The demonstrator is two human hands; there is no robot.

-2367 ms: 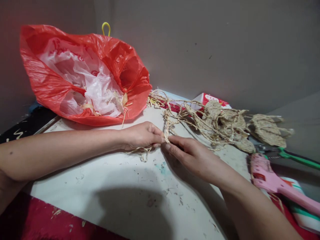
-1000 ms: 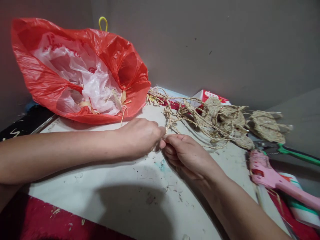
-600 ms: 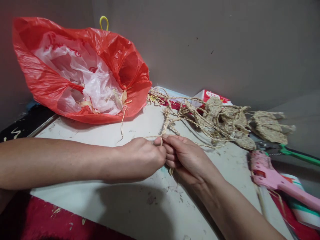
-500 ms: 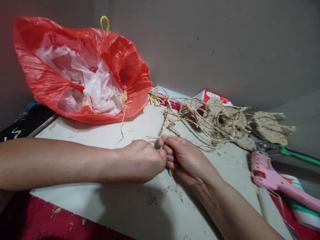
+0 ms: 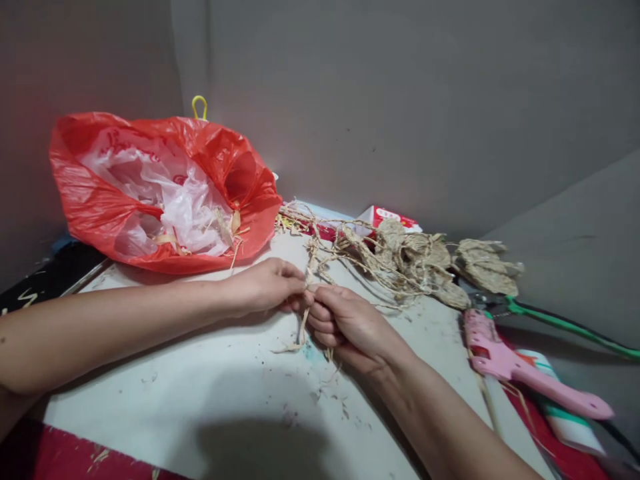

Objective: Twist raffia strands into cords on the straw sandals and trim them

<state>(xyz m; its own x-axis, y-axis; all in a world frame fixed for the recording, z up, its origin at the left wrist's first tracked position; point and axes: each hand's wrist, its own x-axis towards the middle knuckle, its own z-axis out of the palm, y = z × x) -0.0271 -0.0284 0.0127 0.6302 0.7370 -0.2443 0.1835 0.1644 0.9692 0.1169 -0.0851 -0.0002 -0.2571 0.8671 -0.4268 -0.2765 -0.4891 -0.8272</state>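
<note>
A braided cord of dry plant fibre runs from the tangle down to my hands. My left hand is closed on the strands from the left, thumb and fingers pinched near the cord's lower part. Beside it, fingertips meeting, my right hand is curled with thumb and index finger pinching the same strands. Loose strand ends hang below the fingers onto the white tabletop. Behind the right hand lies a tangle of twisted cords with flat, coiled fibre pieces.
A red plastic bag holding a white bag and fibre scraps stands at back left. On the right lie a pink glue gun, green-handled pliers and a white-green tube. A red-white packet rests by the grey wall.
My left hand has turned from a fist to a pinch higher on the strands, uncovering the hanging ends. The right hand keeps its grip. The camera view has shifted up and right.
</note>
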